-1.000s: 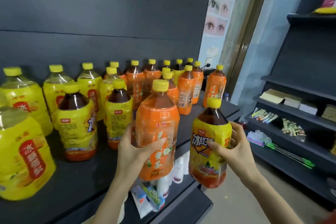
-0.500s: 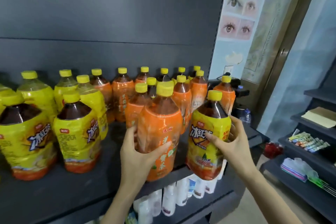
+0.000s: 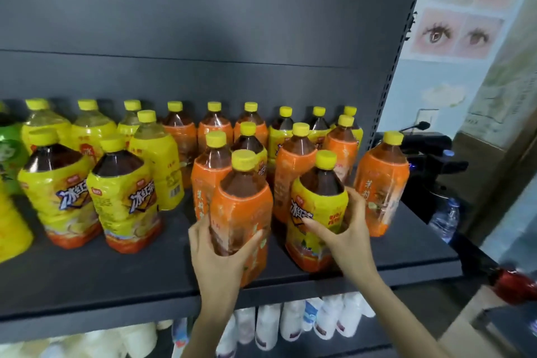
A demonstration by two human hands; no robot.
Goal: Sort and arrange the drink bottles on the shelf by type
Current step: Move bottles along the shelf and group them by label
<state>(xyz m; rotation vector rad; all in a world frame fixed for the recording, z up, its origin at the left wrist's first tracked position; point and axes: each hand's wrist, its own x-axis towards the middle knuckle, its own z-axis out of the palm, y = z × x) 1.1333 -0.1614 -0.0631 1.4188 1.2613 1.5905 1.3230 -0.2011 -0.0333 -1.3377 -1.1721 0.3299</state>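
My left hand (image 3: 220,253) grips an orange-labelled tea bottle (image 3: 241,212) with a yellow cap, its base at the front edge of the dark shelf (image 3: 116,285). My right hand (image 3: 345,229) grips a yellow-labelled iced tea bottle (image 3: 316,209) just right of it, low over the shelf. Behind them stand several orange-labelled bottles (image 3: 380,183). Two more yellow-labelled dark tea bottles (image 3: 125,197) stand at the front left, with pale yellow-labelled bottles (image 3: 157,160) behind them.
A green-labelled bottle (image 3: 8,154) sits at the far left. White bottles (image 3: 290,322) fill the shelf below. To the right are a clear water bottle (image 3: 444,221), a red object (image 3: 514,285) and a poster of eyes (image 3: 465,6) on the wall.
Both hands have brought their bottles forward and down onto the shelf's front right area. The view has shifted closer to the shelf.
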